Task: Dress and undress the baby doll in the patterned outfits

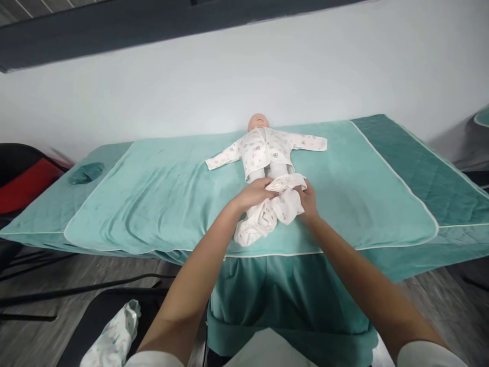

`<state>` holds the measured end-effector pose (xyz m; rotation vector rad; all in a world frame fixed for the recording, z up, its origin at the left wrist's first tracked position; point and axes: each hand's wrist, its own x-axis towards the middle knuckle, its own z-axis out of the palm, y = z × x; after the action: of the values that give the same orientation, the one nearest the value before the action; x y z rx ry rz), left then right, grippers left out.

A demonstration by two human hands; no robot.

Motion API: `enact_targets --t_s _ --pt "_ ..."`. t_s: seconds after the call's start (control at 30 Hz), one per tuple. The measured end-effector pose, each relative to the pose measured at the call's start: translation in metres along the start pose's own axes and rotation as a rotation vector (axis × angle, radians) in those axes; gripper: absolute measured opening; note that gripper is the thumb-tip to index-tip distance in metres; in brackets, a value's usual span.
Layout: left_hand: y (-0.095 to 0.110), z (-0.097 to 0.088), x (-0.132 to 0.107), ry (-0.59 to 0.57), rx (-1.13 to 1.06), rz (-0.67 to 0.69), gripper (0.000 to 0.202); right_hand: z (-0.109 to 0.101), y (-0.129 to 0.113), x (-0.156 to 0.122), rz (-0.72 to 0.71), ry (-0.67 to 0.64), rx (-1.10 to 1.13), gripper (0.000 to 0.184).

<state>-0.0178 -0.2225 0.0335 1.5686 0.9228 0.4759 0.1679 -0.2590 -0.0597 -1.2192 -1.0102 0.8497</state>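
A baby doll (258, 121) lies on its back on the bed, its head toward the wall. It wears a white printed baby jacket (263, 149) with both sleeves spread wide. Bunched white baby pants (287, 204) are around or over the lower part of its pale legs (278, 168); I cannot tell which. My left hand (256, 193) grips the pants on the left side, its fingers closed on the cloth. On the other side, my right hand (307, 199) has its fingers wrapped round the waistband edge. The doll's feet are hidden by the cloth.
A smooth green cover (171, 193) with pale piping lies over the quilted bed, which has a face hole (86, 173) at the left. The white wall (191, 86) stands right behind. At lower left, a printed cloth (114, 336) rests on a black chair seat (82, 331).
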Motion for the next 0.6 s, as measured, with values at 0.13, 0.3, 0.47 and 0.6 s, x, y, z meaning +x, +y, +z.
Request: enact_targets --t_s 0.13,0.3,0.47,0.6 --pt "-0.004 0.001 0.021 0.225 0.157 0.13 0.01 0.009 -0.007 0.014 -0.034 0.116 -0.027 0.023" --pt "-0.002 -0.002 0.035 0.472 0.224 0.215 0.008 0.018 -0.008 0.039 -0.11 0.142 -0.121 0.021" --pt "-0.002 -0.004 0.048 0.564 0.21 0.247 0.008 0.018 -0.003 0.069 -0.214 0.134 -0.227 0.019" --pt "-0.012 -0.017 0.052 0.46 0.069 0.248 0.012 0.015 0.002 0.087 -0.274 0.129 -0.315 0.024"
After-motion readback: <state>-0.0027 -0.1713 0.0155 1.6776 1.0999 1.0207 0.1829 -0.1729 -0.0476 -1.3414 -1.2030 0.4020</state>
